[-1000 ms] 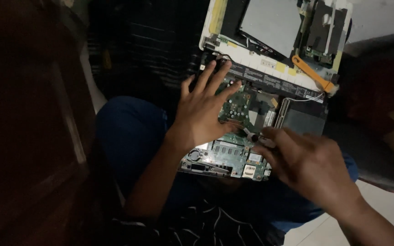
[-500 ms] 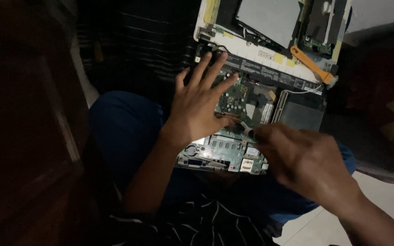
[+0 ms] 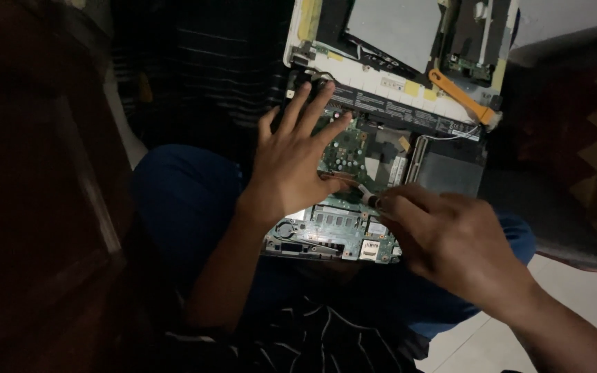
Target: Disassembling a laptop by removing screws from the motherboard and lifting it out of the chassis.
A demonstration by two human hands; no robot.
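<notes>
- Head view: your left hand [image 3: 291, 162] lies flat with fingers spread on the opened laptop base [image 3: 381, 173], palm over the near-left part of the green circuit board [image 3: 333, 231]; it grips nothing.
- Your right hand [image 3: 454, 242] is closed around a small light-tipped tool [image 3: 366, 196], pinched between thumb and fingers, its tip touching the board just right of your left thumb.
- The laptop base rests on your lap, its near edge under both wrists, its far edge meeting the white lid frame [image 3: 388, 83] beyond your left fingertips.
- An orange pry tool [image 3: 461, 95] lies slantwise on that frame, well beyond your right hand.
- A dark flat panel [image 3: 447, 173] sits just past your right knuckles.
- Open room: pale floor [image 3: 575, 297] right of your right wrist; left of your left forearm, your blue trouser leg [image 3: 181, 200], then a dark wooden surface [image 3: 29, 207] closes that side.
- A patterned mat [image 3: 589, 138] edges the far right.
</notes>
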